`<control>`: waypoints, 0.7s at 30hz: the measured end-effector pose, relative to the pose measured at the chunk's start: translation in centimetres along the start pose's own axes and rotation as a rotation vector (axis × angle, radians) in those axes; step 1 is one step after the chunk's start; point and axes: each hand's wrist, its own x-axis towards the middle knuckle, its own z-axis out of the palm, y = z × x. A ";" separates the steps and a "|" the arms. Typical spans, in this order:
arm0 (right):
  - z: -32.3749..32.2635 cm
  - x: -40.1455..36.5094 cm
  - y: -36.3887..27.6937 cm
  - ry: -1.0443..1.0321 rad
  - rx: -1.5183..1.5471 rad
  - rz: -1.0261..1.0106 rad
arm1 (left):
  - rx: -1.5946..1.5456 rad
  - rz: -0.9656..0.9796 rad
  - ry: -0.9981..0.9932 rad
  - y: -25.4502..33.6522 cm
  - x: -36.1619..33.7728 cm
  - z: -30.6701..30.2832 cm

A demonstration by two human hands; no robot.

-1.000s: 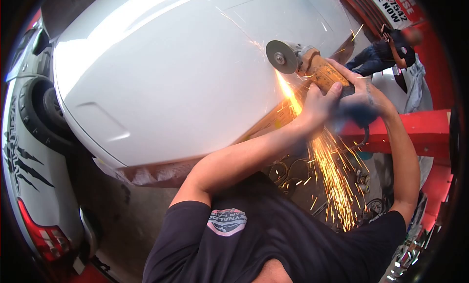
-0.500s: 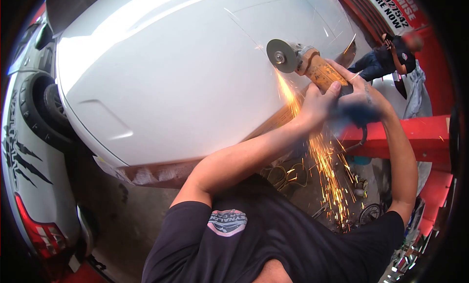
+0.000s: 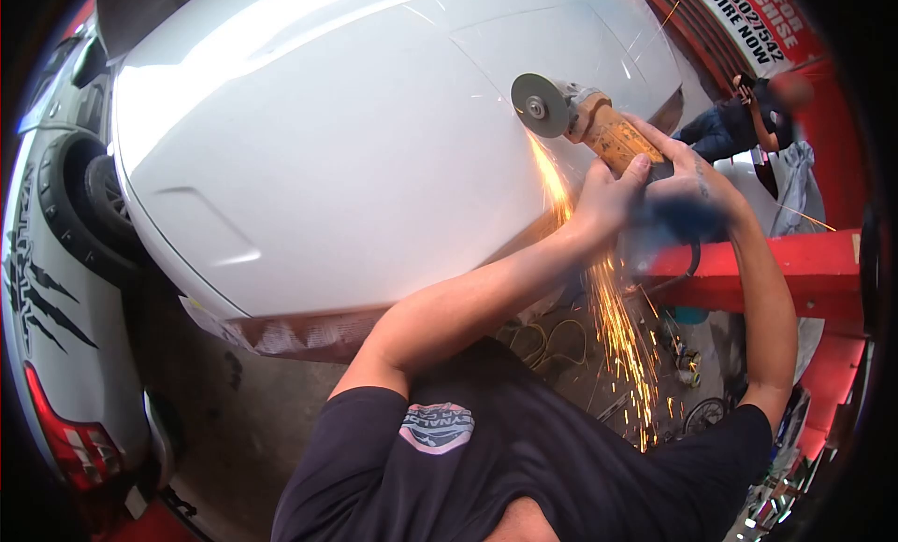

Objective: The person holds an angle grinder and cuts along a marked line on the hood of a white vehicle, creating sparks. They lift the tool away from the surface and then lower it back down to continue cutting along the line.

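Both of my hands are closed around a worn yellow angle grinder (image 3: 617, 140). My left hand (image 3: 606, 201) grips the near side of its body, thumb lying along the housing. My right hand (image 3: 702, 179) wraps the rear and far side; a dark blue blur hides part of it. The grinder's thin cutting disc (image 3: 540, 105) meets a white car panel (image 3: 355, 158) by a thin seam line. Orange sparks (image 3: 617, 327) stream from the contact point, passing behind my left wrist towards the floor.
A red beam (image 3: 767, 275) runs beside my right forearm. Cables (image 3: 561, 346) and small parts lie on the floor below. Another vehicle (image 3: 70, 355) with a red tail light stands at left. A person (image 3: 744, 116) stands at far right near a red and white banner (image 3: 748, 23).
The panel and surroundings have shifted slightly in view. The disc stays at nearly the same place in the picture and my grip is unchanged. The spark stream looks somewhat narrower.
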 end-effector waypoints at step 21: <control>-0.2 2.1 -0.9 -0.012 0.006 -0.017 | -0.033 -0.012 0.026 1.4 1.2 -0.7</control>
